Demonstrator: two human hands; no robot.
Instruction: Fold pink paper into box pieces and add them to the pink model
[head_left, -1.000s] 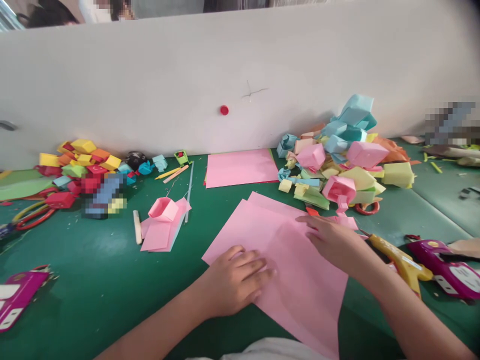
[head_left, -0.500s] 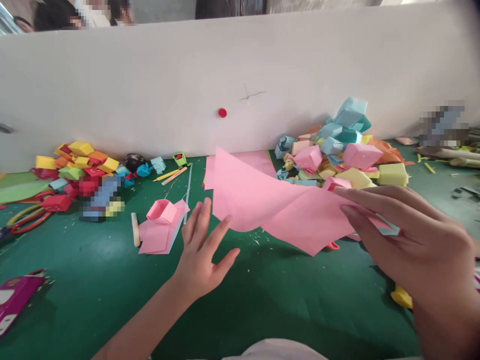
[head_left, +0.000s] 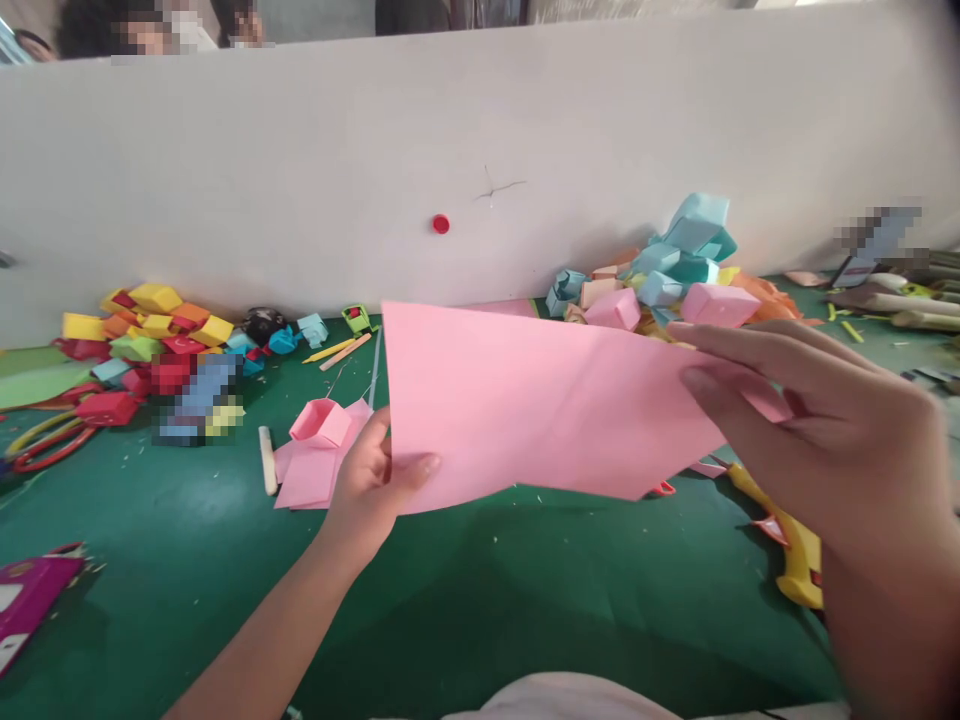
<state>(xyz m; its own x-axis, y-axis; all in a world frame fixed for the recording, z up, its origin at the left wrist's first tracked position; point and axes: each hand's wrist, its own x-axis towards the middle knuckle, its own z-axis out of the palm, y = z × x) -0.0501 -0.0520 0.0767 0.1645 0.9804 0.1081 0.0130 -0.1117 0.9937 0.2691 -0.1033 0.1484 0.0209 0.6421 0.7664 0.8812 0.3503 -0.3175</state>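
A sheet of pink paper (head_left: 525,400) is held up above the green tabletop, slightly bowed. My left hand (head_left: 375,475) grips its left edge, thumb in front and the other fingers behind. At the right end, my right hand (head_left: 817,420) pinches the sheet between thumb and fingers. Beyond the left hand, a folded pink paper piece (head_left: 322,424) rests on smaller pink sheets (head_left: 306,482). The raised sheet covers most of the pink paper stack (head_left: 504,308) near the wall. Whether one or two sheets are in the hands, I cannot tell.
Folded paper pieces in several colours lie in a left pile (head_left: 157,325) and a right pile (head_left: 694,265) along the white partition (head_left: 300,170). A yellow glue gun (head_left: 799,555) lies partly behind my right forearm. Scissors (head_left: 56,440) and a magenta tool (head_left: 37,600) sit at left.
Pink paper that lay flat under both hands is now lifted off the table. My right hand raised it first; my left hand, spread open half a second ago, has closed on its left edge.
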